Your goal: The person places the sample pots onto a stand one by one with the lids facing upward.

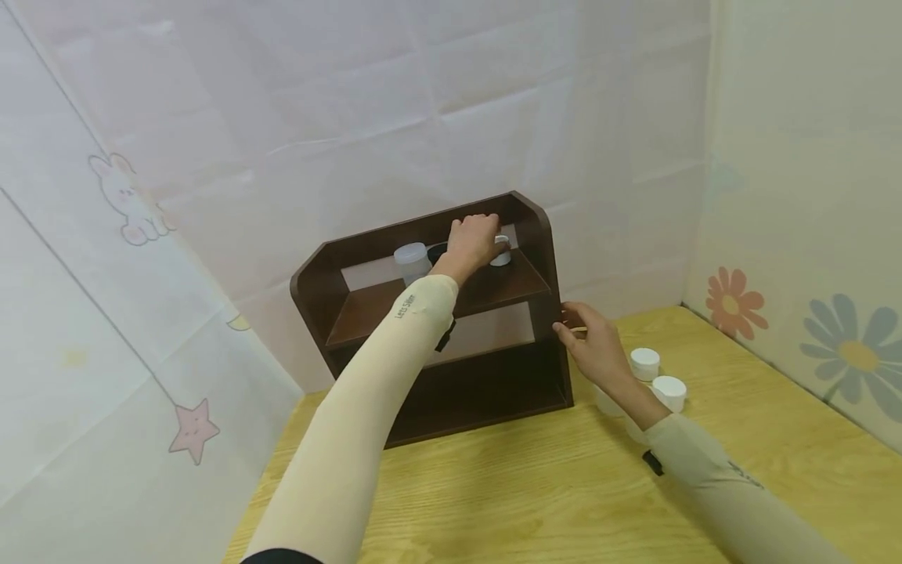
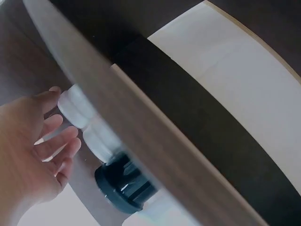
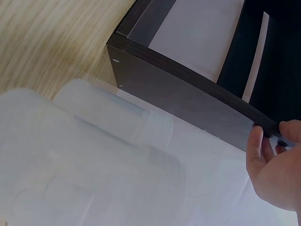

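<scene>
A dark brown two-tier shelf stands on the table. My left hand reaches onto its upper board, fingers bent loosely and spread. In the left wrist view, its fingertips are right at a white jar, with another white jar and a black-lidded container lined up beside it. A clear jar with a translucent lid stands left of them in the head view. My right hand grips the front edge of the shelf's right side panel, fingertips on the outer face and thumb at the front.
Several white-lidded jars stand on the wooden table right of the shelf, partly behind my right forearm. Their clear bodies fill the lower left of the right wrist view. A pale wall covering hangs close behind the shelf.
</scene>
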### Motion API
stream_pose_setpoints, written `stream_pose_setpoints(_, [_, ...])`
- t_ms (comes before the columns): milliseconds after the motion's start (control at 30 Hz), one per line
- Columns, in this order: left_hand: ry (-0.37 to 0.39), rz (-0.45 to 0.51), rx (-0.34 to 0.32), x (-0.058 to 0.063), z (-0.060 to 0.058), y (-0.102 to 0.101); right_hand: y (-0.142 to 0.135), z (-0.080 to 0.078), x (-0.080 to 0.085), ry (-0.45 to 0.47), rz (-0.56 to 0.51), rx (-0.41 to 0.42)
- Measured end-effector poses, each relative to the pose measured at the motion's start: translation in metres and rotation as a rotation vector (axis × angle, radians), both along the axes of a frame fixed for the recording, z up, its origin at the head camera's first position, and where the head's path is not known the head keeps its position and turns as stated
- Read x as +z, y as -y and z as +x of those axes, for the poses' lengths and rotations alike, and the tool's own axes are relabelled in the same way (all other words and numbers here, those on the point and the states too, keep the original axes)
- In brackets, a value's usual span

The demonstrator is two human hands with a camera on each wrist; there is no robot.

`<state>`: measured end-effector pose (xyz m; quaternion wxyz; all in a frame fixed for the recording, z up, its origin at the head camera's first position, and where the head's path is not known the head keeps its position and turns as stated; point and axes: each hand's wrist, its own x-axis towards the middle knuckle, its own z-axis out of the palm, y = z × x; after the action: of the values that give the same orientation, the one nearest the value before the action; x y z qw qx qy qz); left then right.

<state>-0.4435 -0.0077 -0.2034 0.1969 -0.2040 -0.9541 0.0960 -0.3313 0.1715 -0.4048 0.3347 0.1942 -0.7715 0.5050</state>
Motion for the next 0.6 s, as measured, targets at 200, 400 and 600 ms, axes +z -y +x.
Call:
stream_pose_setpoints(200, [-0.005, 0.056, -0.015, 0.012, 0.011, 0.008, 0.000, -0.002, -0.001, 0.003, 0.002, 0.003])
stream_pose_setpoints(400, [-0.002, 0.176, -0.131, 0.020, 0.047, 0.019, -0.004, -0.004, -0.001, 0.012, -0.002, 0.003])
stream_pose_setpoints(600, [0.033, 0.368, -0.298, 0.017, 0.107, 0.037, -0.008, -0.005, 0.002, 0.001, 0.006, -0.004])
